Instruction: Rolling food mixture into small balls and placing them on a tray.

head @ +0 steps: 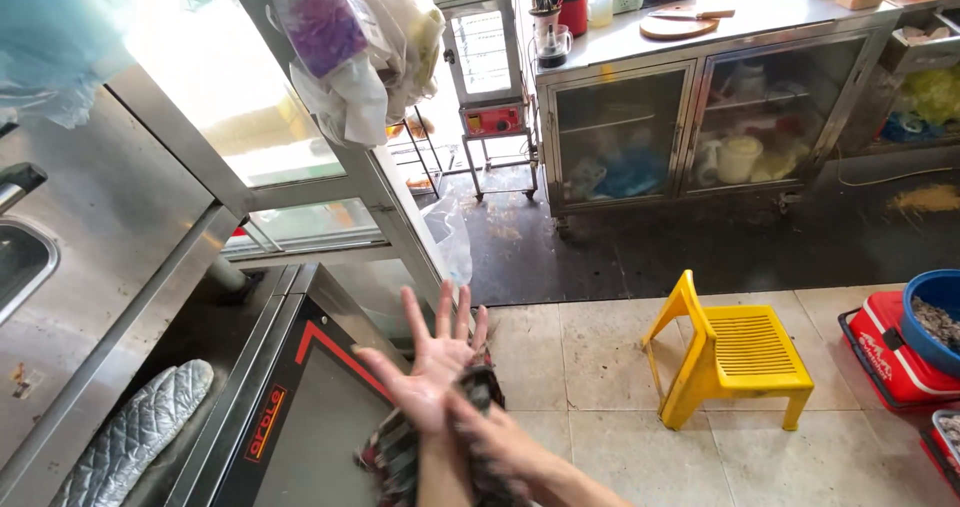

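So the left hand (432, 365) is spreading its fingers wide, palm up. The right hand (487, 435) is gripping a checkered cloth (400, 452), pressing it against that wrist.

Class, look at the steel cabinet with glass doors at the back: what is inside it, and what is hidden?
Inside the glass-doored steel cabinet, a cream lidded jug and blue plastic items show. Reflections on the glass blur the rest, so other contents cannot be identified.

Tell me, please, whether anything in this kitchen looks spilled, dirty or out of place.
Yes. Pale crumbs or powder lie scattered on the dark floor under the small glass-fronted display cabinet on metal legs, and a yellowish patch lies on the floor at far right. A quilted silver oven mitt lies loose on the open oven door.
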